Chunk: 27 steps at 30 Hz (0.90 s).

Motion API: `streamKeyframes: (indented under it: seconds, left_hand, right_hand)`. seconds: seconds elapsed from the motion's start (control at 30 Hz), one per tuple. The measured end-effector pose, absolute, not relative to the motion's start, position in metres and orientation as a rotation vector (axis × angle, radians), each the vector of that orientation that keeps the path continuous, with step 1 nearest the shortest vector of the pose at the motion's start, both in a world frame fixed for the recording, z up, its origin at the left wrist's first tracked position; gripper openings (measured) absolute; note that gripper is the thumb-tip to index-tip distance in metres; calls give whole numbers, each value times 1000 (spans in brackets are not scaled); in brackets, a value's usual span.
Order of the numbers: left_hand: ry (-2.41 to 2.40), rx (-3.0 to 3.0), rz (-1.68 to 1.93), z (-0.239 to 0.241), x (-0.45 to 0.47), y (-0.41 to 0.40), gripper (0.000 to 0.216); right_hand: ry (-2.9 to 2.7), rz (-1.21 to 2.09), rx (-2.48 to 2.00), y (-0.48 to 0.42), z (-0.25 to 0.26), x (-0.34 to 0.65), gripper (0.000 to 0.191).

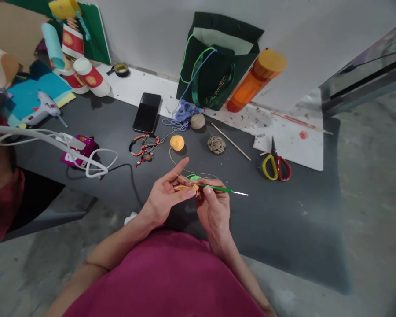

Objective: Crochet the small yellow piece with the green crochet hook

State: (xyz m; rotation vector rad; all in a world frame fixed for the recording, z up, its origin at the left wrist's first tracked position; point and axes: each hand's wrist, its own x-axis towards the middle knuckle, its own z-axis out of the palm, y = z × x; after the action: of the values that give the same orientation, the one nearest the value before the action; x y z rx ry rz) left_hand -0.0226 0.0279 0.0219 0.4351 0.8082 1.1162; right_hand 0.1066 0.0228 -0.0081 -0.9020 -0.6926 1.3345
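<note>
My left hand (165,193) pinches a small yellow crochet piece (182,187) between thumb and fingers, its index finger raised with yarn over it. In my right hand (214,202) is a green crochet hook (218,188), gripped between thumb and fingers. One end of the hook meets the yellow piece; the other, silvery end points right. A thin strand runs from the hands toward a yellow yarn ball (177,142) on the table. Just behind my fingers shows a bit of bright green (194,177), mostly hidden.
Scissors (276,165) lie at right, near a wooden stick (231,141) and a beige yarn coil (216,145). Farther back are a phone (147,112), blue yarn (185,113), a dark green bag (214,66) and an orange bottle (251,83). A white cable (95,169) crosses at left.
</note>
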Motion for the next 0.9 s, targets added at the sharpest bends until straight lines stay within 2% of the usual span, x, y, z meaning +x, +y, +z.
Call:
streamKeyframes:
  seconds: [0.23, 0.5, 0.9]
  left_hand:
    - [806, 461, 1129, 24, -26, 28, 67]
    - [815, 485, 1098, 28, -30, 27, 71]
    - [866, 494, 1103, 29, -31, 29, 69]
  right_hand:
    - [-799, 1405, -931, 29, 3, 116, 21]
    - [-796, 1424, -918, 37, 14, 125, 27]
    - [-1020, 1306, -854, 38, 15, 136, 15]
